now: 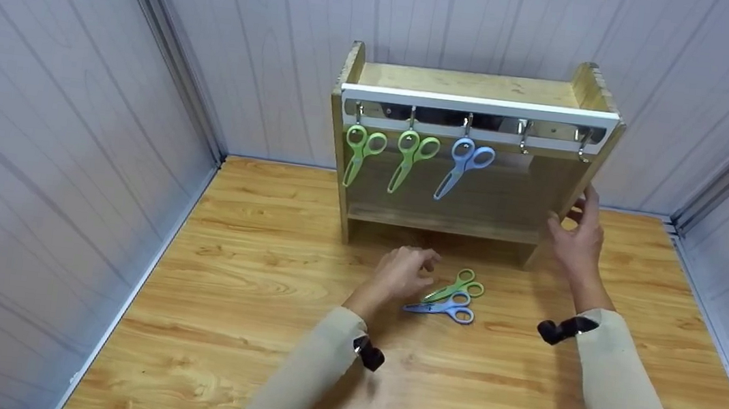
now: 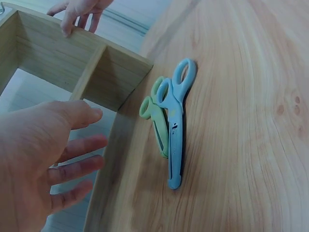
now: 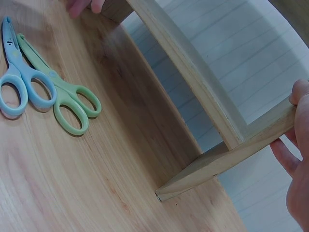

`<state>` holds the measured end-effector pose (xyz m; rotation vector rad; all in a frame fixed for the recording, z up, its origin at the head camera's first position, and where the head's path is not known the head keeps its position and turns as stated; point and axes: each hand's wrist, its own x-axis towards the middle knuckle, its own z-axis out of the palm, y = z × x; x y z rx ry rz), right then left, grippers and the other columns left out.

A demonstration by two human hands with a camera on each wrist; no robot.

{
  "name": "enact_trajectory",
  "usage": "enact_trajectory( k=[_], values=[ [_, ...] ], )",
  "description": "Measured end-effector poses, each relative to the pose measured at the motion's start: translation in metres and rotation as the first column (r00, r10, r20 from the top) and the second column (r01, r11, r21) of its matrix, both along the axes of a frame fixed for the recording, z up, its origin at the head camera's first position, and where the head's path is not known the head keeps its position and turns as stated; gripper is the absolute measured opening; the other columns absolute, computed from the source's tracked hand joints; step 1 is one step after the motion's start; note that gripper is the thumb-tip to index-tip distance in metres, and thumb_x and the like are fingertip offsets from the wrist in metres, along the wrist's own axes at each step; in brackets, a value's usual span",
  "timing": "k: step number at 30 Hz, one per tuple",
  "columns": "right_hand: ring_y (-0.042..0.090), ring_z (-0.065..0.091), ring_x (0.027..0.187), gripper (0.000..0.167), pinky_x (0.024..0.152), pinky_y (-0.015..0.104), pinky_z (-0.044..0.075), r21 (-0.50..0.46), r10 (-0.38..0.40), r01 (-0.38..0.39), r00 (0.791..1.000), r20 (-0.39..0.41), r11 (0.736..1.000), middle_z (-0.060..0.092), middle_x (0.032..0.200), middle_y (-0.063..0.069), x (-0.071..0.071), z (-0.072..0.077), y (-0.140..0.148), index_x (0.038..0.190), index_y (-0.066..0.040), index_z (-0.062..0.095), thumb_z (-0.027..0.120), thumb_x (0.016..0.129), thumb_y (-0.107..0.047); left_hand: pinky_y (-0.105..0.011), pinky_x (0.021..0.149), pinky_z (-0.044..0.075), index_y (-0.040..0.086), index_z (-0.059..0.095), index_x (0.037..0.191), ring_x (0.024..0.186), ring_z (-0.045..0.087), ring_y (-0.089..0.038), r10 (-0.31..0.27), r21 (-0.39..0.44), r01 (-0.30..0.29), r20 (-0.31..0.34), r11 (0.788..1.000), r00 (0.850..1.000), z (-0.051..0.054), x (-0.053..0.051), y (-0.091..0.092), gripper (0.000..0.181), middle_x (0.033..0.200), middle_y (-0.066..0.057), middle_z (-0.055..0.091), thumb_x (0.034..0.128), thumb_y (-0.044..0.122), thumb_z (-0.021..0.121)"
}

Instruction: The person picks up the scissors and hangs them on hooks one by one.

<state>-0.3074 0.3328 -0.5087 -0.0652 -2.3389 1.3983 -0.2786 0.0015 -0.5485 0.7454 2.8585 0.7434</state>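
A wooden shelf (image 1: pixel 444 225) stands by the back wall, with a hook rail (image 1: pixel 477 121) across its upper front. On the rail hang two green scissors (image 1: pixel 358 152) and one blue pair (image 1: pixel 458 167). My right hand (image 1: pixel 580 239) holds the shelf's right side panel (image 3: pixel 227 157), thumb and fingers on opposite faces. My left hand (image 1: pixel 398 273) hovers low before the shelf with loosely bent fingers and nothing in them. Just right of it, blue scissors (image 2: pixel 175 125) lie beside green scissors (image 3: pixel 63 92) on the table, partly overlapping in the head view.
The two hooks (image 1: pixel 524 137) at the rail's right end carry nothing. Panelled walls (image 1: pixel 71 130) enclose the wood-grain table (image 1: pixel 217 352) at the left, back and right. A black wrist camera (image 1: pixel 369 354) sits on the left sleeve, another (image 1: pixel 563 329) on the right.
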Motion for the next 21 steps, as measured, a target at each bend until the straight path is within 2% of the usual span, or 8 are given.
enact_trajectory(
  k=[7, 10, 13, 17, 21],
  values=[
    [0.039, 0.065, 0.136, 0.083, 0.092, 0.015, 0.046, -0.006, 0.000, 0.000, 1.000, -0.012, 1.000, 0.060, 0.157, 0.027, 0.001, 0.000, -0.001, 0.179, -0.024, 0.027, 0.065, 0.107, -0.009, -0.042, 0.097, 0.065, 0.020, 0.076, 0.145, 0.116, 0.082, -0.021, -0.019, -0.049, 0.021, 0.039, 0.999, 0.999, -0.001, -0.001, 0.008, 0.040, 0.124, 0.000, 0.087, 0.1054, 0.026, 0.077],
    [0.044, 0.064, 0.139, 0.083, 0.094, 0.015, 0.046, -0.002, 0.006, -0.006, 1.000, -0.017, 1.000, 0.058, 0.159, 0.029, 0.002, 0.000, -0.001, 0.179, -0.023, 0.026, 0.065, 0.107, -0.008, -0.041, 0.099, 0.065, 0.021, 0.076, 0.146, 0.114, 0.081, -0.020, -0.025, -0.075, 0.030, 0.070, 0.997, 0.997, -0.001, -0.001, 0.011, 0.040, 0.124, -0.001, 0.087, 0.1062, 0.027, 0.078],
    [0.045, 0.064, 0.140, 0.082, 0.096, 0.017, 0.046, 0.005, 0.005, -0.005, 1.000, -0.019, 1.000, 0.057, 0.160, 0.029, 0.002, 0.000, -0.002, 0.178, -0.023, 0.027, 0.064, 0.107, -0.009, -0.038, 0.095, 0.064, 0.022, 0.076, 0.146, 0.105, 0.079, -0.017, -0.024, -0.107, 0.033, 0.082, 0.994, 0.996, -0.002, -0.002, 0.013, 0.040, 0.121, 0.001, 0.086, 0.1070, 0.029, 0.078],
    [0.044, 0.064, 0.141, 0.081, 0.100, 0.023, 0.048, 0.006, 0.009, -0.009, 1.000, -0.020, 1.000, 0.057, 0.161, 0.029, 0.001, 0.000, -0.002, 0.178, -0.023, 0.027, 0.064, 0.107, -0.010, -0.035, 0.087, 0.063, 0.022, 0.077, 0.145, 0.093, 0.075, -0.014, -0.027, -0.137, 0.036, 0.070, 0.990, 0.997, -0.004, -0.001, 0.016, 0.039, 0.114, 0.002, 0.086, 0.1073, 0.031, 0.078],
    [0.045, 0.063, 0.142, 0.083, 0.101, 0.027, 0.048, 0.004, 0.011, -0.011, 1.000, -0.019, 1.000, 0.057, 0.162, 0.029, 0.002, -0.001, -0.001, 0.179, -0.024, 0.026, 0.064, 0.107, -0.011, -0.035, 0.086, 0.063, 0.023, 0.078, 0.144, 0.095, 0.077, -0.015, -0.037, -0.164, 0.044, 0.045, 0.985, 0.998, -0.006, 0.000, 0.019, 0.037, 0.113, 0.001, 0.086, 0.1078, 0.032, 0.077]
  ],
)
